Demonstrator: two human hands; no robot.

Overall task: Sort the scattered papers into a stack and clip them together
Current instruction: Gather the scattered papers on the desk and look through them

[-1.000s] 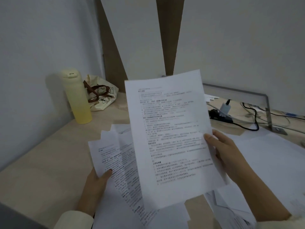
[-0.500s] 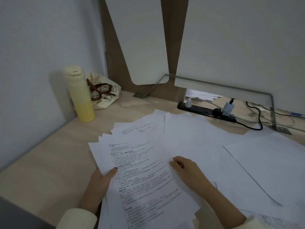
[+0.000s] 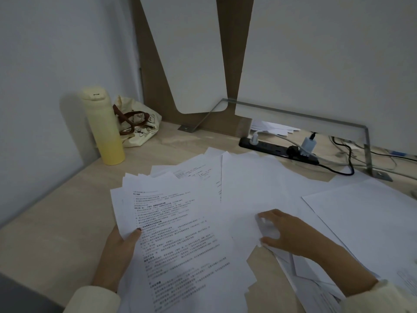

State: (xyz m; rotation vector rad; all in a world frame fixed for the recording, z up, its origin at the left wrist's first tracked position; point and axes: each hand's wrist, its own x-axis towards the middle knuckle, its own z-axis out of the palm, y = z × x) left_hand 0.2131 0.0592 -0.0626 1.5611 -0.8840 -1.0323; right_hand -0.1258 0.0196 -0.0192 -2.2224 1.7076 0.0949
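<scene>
While left hand (image 3: 117, 251) pinches fanned printed sheets (image 3: 180, 233) at one edge, right hand (image 3: 291, 233) touches loose sheet (image 3: 259, 188) (grip blurred): spill risk.

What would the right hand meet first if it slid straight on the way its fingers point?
Probably the printed stack gripped by the left hand; the right hand points leftward across blank paper, though depth is unclear.

Dim, cool, even light with no glare. The bottle (image 3: 102, 125) throws a soft shadow leftward onto the wall (image 3: 70, 114), so light arrives from the right. Wide-angle bending tilts the panels (image 3: 191, 53). The right hand (image 3: 291, 233) blurs at its fingers (image 3: 267, 216); print on the papers (image 3: 180, 233) looks soft.
</scene>
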